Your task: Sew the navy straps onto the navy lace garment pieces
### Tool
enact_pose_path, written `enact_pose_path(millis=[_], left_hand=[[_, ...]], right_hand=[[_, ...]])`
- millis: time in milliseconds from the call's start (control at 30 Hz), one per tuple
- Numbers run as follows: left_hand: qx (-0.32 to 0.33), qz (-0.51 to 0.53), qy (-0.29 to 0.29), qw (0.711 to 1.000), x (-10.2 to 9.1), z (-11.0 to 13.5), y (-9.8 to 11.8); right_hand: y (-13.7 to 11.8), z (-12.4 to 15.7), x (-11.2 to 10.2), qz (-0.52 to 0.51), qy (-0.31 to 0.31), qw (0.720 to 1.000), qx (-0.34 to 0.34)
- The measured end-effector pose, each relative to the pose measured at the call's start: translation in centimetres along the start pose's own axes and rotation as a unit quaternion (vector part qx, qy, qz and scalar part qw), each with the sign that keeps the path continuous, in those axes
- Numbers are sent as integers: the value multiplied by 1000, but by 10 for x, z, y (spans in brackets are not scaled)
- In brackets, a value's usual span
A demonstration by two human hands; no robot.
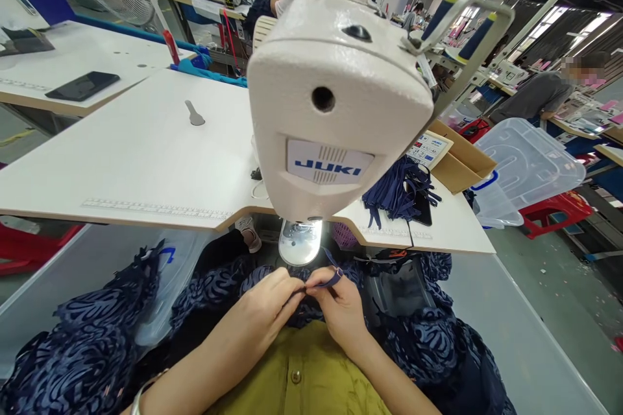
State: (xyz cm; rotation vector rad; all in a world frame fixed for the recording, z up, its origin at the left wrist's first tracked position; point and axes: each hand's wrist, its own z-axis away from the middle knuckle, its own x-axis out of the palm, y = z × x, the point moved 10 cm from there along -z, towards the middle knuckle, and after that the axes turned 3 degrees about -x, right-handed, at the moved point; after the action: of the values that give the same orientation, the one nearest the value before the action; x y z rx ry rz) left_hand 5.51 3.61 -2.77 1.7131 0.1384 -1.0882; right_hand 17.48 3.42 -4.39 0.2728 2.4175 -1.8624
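Together, left hand (270, 301), right hand (344, 311), pinching strap (335, 277), forearms (204, 356) slanting inward

The sewing machine (335, 91) was the main obstacle, its bulky head rising between the left and right parts of the tabletop (121, 162) and blocking a straight reach to the far side. On the left, a hand could sweep across a wide flat stretch, skirting a small metal piece (195, 115). On the right, a heap of straps (396, 194) and, farther off, a cardboard box (462, 159) narrowed the way. On the near side, bunched cloth (92, 331) crowded the space below the tabletop, left and right of both forearms (209, 360).
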Motion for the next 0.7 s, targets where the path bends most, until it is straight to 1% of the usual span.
enact_pose_path(millis=[67, 167, 267, 400, 600, 700], left_hand=[[9, -14, 8, 1000, -1, 1, 4], [19, -20, 35, 999, -6, 1, 10], [47, -47, 83, 994, -12, 3, 19], [105, -110, 148, 977, -18, 10, 34], [133, -170, 172, 961, -19, 15, 43], [133, -170, 175, 961, -23, 13, 45]], right_hand=[[-3, 1, 0, -1, 4, 1000, -21], [-6, 4, -1, -23, 14, 998, -52], [-12, 7, -3, -43, 24, 995, -90], [-23, 7, -6, -52, 28, 988, -139], [-32, 6, -7, -31, 33, 986, -161], [-37, 6, -6, -18, 19, 985, -170]])
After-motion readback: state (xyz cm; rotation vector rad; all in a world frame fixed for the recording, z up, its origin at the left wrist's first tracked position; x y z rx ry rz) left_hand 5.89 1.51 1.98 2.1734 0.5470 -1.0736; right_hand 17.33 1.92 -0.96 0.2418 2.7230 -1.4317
